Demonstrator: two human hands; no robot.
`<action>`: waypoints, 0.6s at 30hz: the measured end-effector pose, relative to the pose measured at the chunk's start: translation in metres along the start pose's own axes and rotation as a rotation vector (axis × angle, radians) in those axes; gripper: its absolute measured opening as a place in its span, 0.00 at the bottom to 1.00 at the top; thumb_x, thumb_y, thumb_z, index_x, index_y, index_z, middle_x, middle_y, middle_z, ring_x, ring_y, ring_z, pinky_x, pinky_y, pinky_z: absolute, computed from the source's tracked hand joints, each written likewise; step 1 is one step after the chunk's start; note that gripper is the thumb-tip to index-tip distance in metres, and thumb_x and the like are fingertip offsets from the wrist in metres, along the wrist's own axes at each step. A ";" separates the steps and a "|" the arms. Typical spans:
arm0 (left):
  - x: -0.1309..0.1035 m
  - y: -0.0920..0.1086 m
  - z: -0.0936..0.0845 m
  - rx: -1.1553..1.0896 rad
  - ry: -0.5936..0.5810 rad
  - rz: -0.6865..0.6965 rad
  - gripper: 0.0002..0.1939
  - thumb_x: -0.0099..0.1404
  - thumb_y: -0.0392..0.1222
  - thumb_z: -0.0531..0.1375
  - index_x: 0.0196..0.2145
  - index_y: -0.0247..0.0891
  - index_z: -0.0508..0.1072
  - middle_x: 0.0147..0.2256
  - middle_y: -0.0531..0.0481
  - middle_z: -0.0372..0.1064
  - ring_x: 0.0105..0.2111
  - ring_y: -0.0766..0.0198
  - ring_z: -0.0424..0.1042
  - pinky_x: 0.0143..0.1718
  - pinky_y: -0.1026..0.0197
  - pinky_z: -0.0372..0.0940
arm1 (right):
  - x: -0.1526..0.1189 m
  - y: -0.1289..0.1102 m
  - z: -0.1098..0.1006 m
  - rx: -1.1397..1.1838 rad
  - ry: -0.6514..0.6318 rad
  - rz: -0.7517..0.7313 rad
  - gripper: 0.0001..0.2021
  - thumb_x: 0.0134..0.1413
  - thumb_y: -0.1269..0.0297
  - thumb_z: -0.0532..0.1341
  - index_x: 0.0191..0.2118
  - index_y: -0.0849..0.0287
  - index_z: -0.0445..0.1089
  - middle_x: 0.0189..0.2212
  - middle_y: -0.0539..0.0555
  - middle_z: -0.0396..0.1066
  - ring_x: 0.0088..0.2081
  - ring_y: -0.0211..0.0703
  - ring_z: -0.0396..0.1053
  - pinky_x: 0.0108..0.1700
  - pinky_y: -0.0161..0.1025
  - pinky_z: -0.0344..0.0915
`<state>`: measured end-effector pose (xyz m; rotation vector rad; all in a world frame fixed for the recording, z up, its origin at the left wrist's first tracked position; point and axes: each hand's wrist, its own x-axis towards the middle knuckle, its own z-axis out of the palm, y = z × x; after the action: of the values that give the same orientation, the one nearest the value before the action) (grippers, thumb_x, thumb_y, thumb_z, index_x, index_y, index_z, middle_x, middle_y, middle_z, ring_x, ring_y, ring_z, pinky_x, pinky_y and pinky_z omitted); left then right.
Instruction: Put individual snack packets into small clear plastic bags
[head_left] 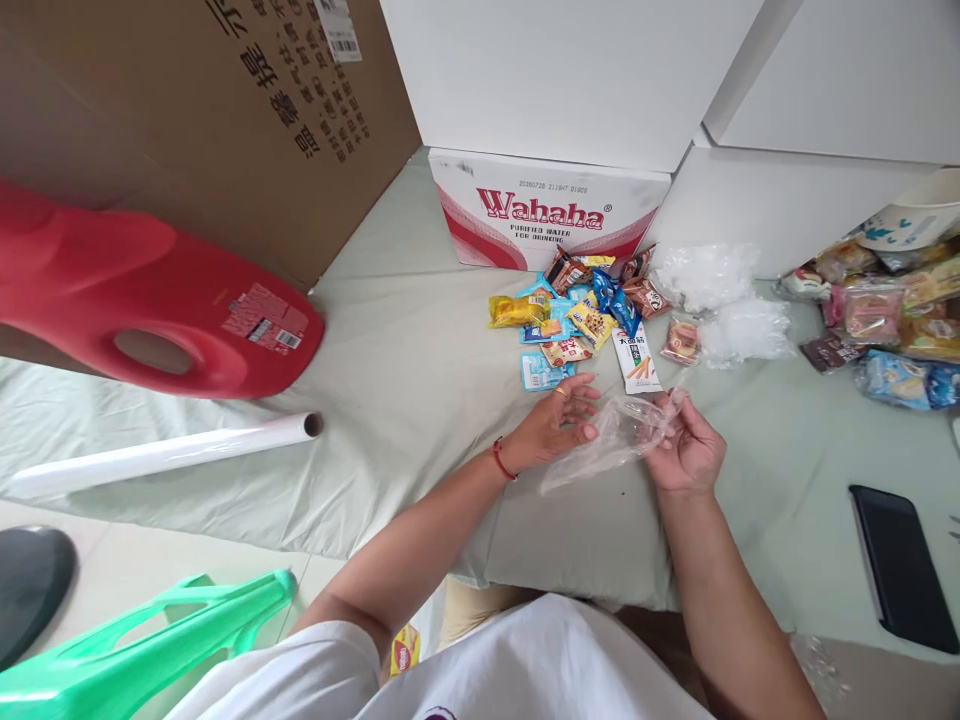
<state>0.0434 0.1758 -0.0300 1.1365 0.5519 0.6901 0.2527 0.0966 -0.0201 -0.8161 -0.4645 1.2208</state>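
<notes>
A clear plastic bag (600,450) hangs from my right hand (686,440), its edge pinched between thumb and fingers. My left hand (559,420) is open beside the bag's left side, fingers apart; whether it touches the film I cannot tell. Just beyond both hands lies a pile of small wrapped snacks: a yellow packet (517,310), a yellow cookie packet (592,322), a blue packet (619,303) and a brown packet (645,298). A white snack packet (637,362) lies nearest my right hand. A blue-and-white packet (544,371) is close to my left fingertips.
Crumpled clear bags (742,330) lie right of the pile, beside more snacks (870,310) and a paper cup (911,220). A Wahaha carton (547,210) stands behind. Leftward are a red jug (165,300), a white roll (165,455) and a brown box (225,130). A phone (904,565) lies right.
</notes>
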 end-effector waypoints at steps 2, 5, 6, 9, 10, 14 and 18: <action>-0.002 -0.002 -0.001 0.051 -0.002 -0.062 0.28 0.55 0.59 0.74 0.44 0.37 0.77 0.40 0.46 0.73 0.34 0.64 0.71 0.36 0.62 0.65 | 0.001 -0.002 -0.003 -0.014 -0.012 -0.026 0.11 0.58 0.59 0.67 0.33 0.56 0.65 0.27 0.46 0.56 0.20 0.31 0.50 0.16 0.29 0.55; -0.002 -0.002 -0.002 0.032 0.010 -0.084 0.24 0.60 0.62 0.69 0.33 0.34 0.74 0.29 0.50 0.70 0.27 0.68 0.66 0.30 0.63 0.60 | 0.006 -0.006 -0.009 0.007 0.063 -0.069 0.09 0.56 0.61 0.68 0.33 0.56 0.66 0.28 0.47 0.60 0.21 0.31 0.52 0.16 0.28 0.55; -0.001 -0.002 -0.003 0.018 0.033 -0.074 0.25 0.60 0.62 0.69 0.33 0.34 0.74 0.28 0.51 0.70 0.26 0.68 0.65 0.29 0.63 0.59 | 0.007 -0.007 -0.010 0.008 0.108 -0.071 0.09 0.54 0.62 0.68 0.34 0.57 0.67 0.29 0.48 0.63 0.21 0.30 0.52 0.17 0.28 0.55; 0.002 -0.001 -0.002 0.021 0.131 -0.052 0.26 0.59 0.63 0.69 0.32 0.35 0.73 0.26 0.54 0.67 0.24 0.70 0.62 0.27 0.64 0.56 | 0.005 -0.011 -0.007 -0.081 0.272 -0.117 0.10 0.52 0.63 0.70 0.35 0.58 0.69 0.36 0.51 0.71 0.23 0.28 0.57 0.20 0.28 0.56; 0.003 -0.001 -0.001 0.024 0.156 -0.053 0.26 0.58 0.64 0.69 0.32 0.35 0.73 0.25 0.54 0.66 0.23 0.70 0.61 0.26 0.64 0.55 | 0.002 -0.012 -0.003 -0.152 0.328 -0.200 0.10 0.52 0.62 0.70 0.36 0.57 0.70 0.37 0.51 0.72 0.24 0.29 0.59 0.21 0.29 0.57; 0.002 -0.003 0.002 0.033 0.215 -0.047 0.28 0.57 0.66 0.69 0.31 0.36 0.72 0.23 0.56 0.63 0.22 0.71 0.58 0.25 0.65 0.53 | -0.024 -0.017 0.025 -0.655 0.224 -0.558 0.15 0.57 0.59 0.70 0.49 0.53 0.73 0.45 0.54 0.73 0.25 0.30 0.60 0.26 0.33 0.60; 0.001 -0.003 0.002 0.022 0.203 -0.048 0.30 0.55 0.68 0.69 0.32 0.36 0.71 0.23 0.57 0.64 0.22 0.71 0.58 0.25 0.66 0.54 | -0.041 -0.011 0.046 -1.254 -0.283 -0.377 0.33 0.56 0.60 0.71 0.67 0.48 0.64 0.47 0.55 0.74 0.27 0.36 0.64 0.31 0.38 0.67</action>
<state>0.0458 0.1744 -0.0317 1.0768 0.7579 0.7634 0.2146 0.0706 0.0225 -1.4995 -1.6163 0.5864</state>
